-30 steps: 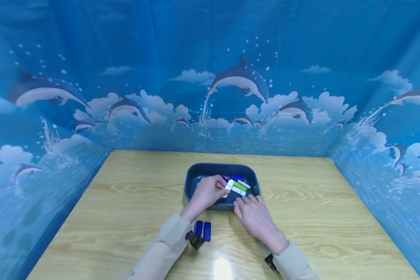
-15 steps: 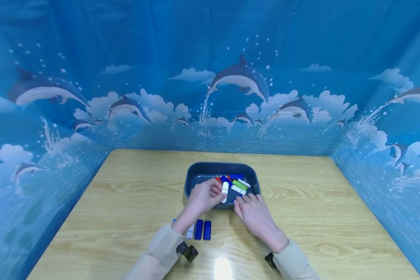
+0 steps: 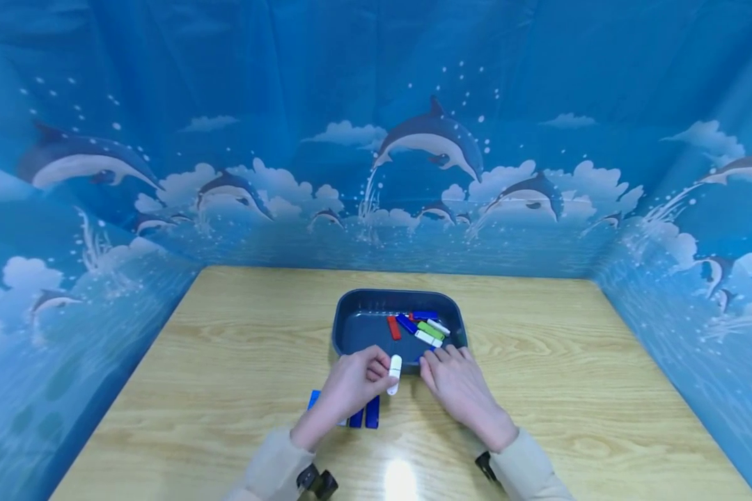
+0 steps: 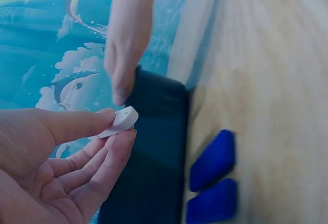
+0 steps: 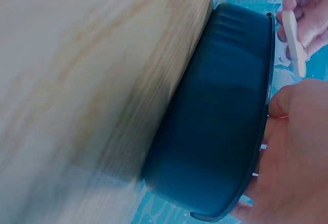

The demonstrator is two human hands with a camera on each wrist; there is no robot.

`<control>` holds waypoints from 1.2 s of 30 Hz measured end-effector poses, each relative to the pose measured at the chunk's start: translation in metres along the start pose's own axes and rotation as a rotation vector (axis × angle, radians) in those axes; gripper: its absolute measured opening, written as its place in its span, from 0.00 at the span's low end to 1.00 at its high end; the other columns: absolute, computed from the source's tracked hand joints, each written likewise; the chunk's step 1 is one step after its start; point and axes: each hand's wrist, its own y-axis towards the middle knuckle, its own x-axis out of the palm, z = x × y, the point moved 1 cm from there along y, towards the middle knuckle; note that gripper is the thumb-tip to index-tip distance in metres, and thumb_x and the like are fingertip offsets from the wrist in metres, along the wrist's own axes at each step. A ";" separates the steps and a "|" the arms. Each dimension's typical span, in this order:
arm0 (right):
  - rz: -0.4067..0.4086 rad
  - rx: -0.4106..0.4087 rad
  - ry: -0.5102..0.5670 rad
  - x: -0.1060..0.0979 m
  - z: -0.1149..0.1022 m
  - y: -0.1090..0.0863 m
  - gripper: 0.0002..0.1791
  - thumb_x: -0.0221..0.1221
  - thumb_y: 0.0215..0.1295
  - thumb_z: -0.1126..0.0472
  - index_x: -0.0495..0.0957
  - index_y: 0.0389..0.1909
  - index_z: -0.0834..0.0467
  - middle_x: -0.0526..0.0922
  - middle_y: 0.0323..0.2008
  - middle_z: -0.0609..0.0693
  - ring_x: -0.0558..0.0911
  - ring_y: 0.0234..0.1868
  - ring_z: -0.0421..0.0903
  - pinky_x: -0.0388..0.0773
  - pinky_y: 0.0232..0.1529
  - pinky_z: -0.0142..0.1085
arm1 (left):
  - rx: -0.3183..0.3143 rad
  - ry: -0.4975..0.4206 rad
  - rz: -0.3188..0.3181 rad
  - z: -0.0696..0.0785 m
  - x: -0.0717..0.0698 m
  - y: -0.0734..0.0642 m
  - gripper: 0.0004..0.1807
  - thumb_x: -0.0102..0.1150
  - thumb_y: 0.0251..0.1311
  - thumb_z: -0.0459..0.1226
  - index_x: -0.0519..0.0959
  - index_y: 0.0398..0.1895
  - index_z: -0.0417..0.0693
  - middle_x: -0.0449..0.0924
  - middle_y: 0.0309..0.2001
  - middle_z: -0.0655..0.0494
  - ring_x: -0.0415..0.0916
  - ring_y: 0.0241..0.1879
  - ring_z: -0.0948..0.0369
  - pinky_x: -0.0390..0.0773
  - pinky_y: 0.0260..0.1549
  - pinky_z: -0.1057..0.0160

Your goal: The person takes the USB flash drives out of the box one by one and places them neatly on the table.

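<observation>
My left hand (image 3: 354,383) pinches a white USB stick (image 3: 394,376) between thumb and fingers, over the tray's near rim. In the left wrist view the USB stick (image 4: 121,122) shows a small hole at its rounded end. My right hand (image 3: 460,386) holds the near right rim of the dark blue tray (image 3: 358,296), fingers hooked over the edge, as the right wrist view shows. Inside the tray lie a red stick (image 3: 394,328), a green one (image 3: 431,330), a white one (image 3: 428,339) and several blue ones (image 3: 406,323), mostly toward the right.
On the wooden table (image 3: 238,334), left of centre and nearer than the tray, several sticks stand in a row, partly hidden by my left hand; a dark blue stick (image 3: 372,413) ends it. A dolphin-printed curtain (image 3: 376,139) encloses the back and sides.
My left hand has drawn the white USB stick from the tray's middle toward the near rim and slightly left, uncovering the red stick. My right hand has stayed at the rim.
</observation>
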 end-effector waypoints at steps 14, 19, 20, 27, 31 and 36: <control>0.010 -0.009 -0.002 0.000 0.001 0.000 0.13 0.56 0.74 0.57 0.76 0.26 0.53 0.75 0.24 0.45 0.69 0.28 0.45 0.66 0.35 0.38 | 0.047 0.100 -0.066 -0.007 0.019 -0.013 0.20 0.74 0.55 0.32 0.79 0.50 0.44 0.84 0.28 0.59 0.76 0.23 0.71 0.76 0.23 0.71; 0.004 -0.005 -0.005 0.000 0.001 0.001 0.14 0.56 0.74 0.57 0.74 0.25 0.53 0.75 0.23 0.45 0.69 0.28 0.45 0.65 0.35 0.38 | 0.056 0.181 -0.068 -0.011 0.024 -0.014 0.21 0.75 0.52 0.31 0.81 0.49 0.42 0.82 0.26 0.61 0.72 0.21 0.71 0.73 0.21 0.71; 0.002 -0.006 -0.005 0.000 0.001 0.001 0.14 0.55 0.74 0.57 0.74 0.25 0.53 0.75 0.23 0.45 0.69 0.28 0.45 0.65 0.35 0.38 | 0.059 0.198 -0.065 -0.011 0.024 -0.013 0.20 0.76 0.51 0.31 0.81 0.48 0.42 0.81 0.26 0.61 0.71 0.22 0.71 0.72 0.22 0.71; 0.000 -0.001 0.002 0.000 0.001 0.002 0.14 0.55 0.74 0.56 0.74 0.25 0.53 0.74 0.23 0.44 0.69 0.27 0.45 0.65 0.35 0.38 | 0.014 0.333 -0.070 -0.008 0.024 -0.011 0.17 0.79 0.48 0.37 0.85 0.42 0.45 0.73 0.29 0.61 0.67 0.29 0.65 0.69 0.28 0.67; -0.002 -0.002 0.003 0.000 0.000 0.002 0.15 0.55 0.74 0.57 0.73 0.25 0.53 0.74 0.22 0.44 0.69 0.27 0.45 0.66 0.35 0.38 | 0.028 0.425 -0.067 -0.009 0.023 -0.013 0.16 0.81 0.46 0.41 0.87 0.38 0.48 0.71 0.29 0.60 0.67 0.31 0.63 0.69 0.28 0.65; -0.004 0.001 0.009 -0.001 0.000 0.001 0.14 0.55 0.74 0.57 0.74 0.25 0.53 0.74 0.23 0.45 0.69 0.28 0.46 0.66 0.35 0.39 | 0.053 0.463 -0.032 -0.013 0.023 -0.015 0.19 0.82 0.42 0.44 0.86 0.36 0.49 0.73 0.31 0.60 0.69 0.33 0.62 0.71 0.28 0.65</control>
